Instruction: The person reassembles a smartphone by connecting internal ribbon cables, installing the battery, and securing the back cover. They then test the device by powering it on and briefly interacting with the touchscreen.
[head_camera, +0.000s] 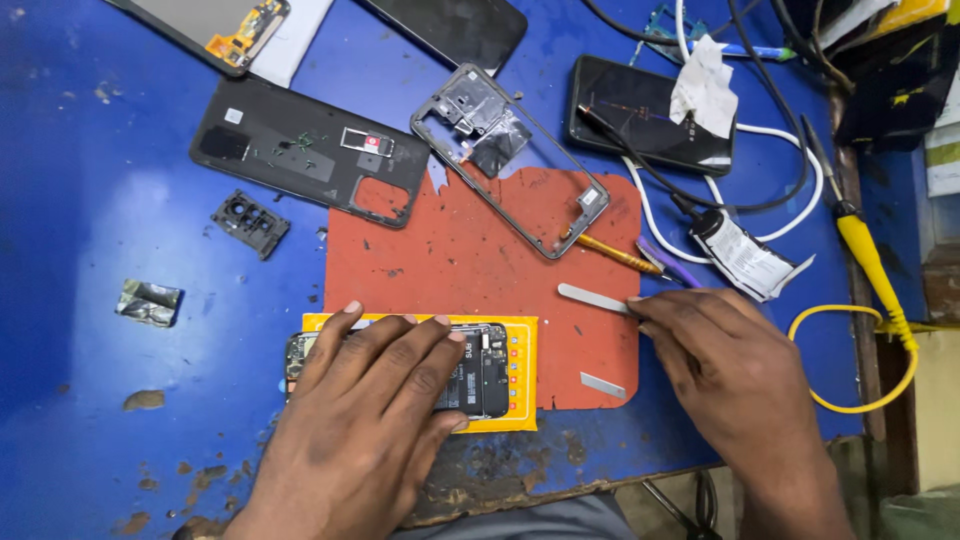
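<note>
The left hand (365, 400) lies flat, fingers spread, pressing the opened phone (470, 370) onto the yellow pad (520, 345) at the near edge of the surface (100, 200). The right hand (720, 370) pinches a flat metal tool (592, 297) over the red mat (450, 250).

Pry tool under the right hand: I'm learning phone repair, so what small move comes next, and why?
Probably lift the pry tool and carry it to the opened phone. The right hand touches the tool's end on the red mat, while the left hand presses the phone flat.
</note>
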